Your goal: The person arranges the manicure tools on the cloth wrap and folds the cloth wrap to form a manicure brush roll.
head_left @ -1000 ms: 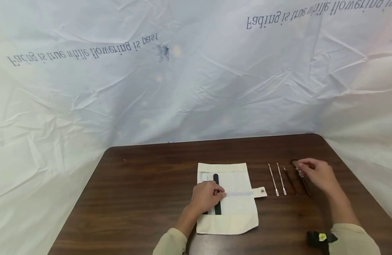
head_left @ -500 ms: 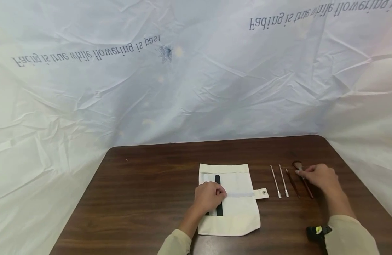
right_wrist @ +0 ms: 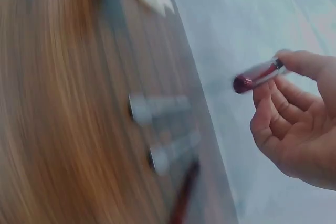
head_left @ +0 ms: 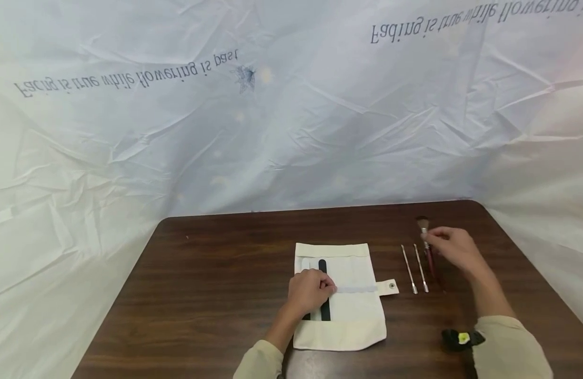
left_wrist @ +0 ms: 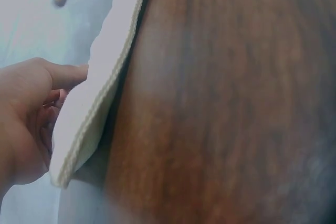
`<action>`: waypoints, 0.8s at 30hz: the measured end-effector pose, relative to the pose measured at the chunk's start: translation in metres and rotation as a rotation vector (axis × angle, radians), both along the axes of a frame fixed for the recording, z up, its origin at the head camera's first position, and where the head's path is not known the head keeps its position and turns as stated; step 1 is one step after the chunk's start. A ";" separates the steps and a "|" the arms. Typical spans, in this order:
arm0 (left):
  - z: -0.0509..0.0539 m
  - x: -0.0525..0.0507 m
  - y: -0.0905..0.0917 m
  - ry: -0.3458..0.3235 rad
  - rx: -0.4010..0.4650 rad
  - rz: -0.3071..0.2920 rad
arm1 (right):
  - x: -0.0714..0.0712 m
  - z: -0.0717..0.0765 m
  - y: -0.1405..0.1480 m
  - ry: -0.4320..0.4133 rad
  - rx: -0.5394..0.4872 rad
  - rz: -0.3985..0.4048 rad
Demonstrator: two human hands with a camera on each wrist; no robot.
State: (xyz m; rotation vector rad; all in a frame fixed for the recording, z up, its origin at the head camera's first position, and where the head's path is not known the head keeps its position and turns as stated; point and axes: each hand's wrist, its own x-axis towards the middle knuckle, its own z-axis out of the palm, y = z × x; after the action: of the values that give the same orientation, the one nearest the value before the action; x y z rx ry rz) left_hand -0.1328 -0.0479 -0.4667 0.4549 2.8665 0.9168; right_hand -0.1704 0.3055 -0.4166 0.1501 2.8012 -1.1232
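A cream fabric roll-up pouch lies unfolded on the table. My left hand rests over its left part, fingers curled, pinching the pouch at the pale strip across its middle. Beside and under that hand are a black nail file and a white flat strip. My right hand pinches a brush with brown bristles and a dark red handle, raised above the table in the right wrist view. Below it lie two metal cuticle pushers and a slim red tool.
The pouch's snap tab sticks out toward the pushers. A black object with a yellow mark is at the right sleeve. Behind the brown table hangs a wrinkled white sheet with mirrored lettering.
My right hand has picked the brush up off the table and carried it left, above the slim red tool. My left hand stays in place on the pouch.
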 end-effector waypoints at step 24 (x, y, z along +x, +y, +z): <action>0.002 -0.002 -0.004 -0.039 0.089 0.015 | -0.032 -0.025 -0.168 -0.151 -0.454 0.127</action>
State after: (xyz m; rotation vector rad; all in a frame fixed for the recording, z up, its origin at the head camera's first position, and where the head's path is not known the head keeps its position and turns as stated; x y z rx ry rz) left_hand -0.1344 -0.0517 -0.4645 0.4198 2.8071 1.0466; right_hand -0.2028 0.1375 -0.4415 0.0114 2.3183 -1.5989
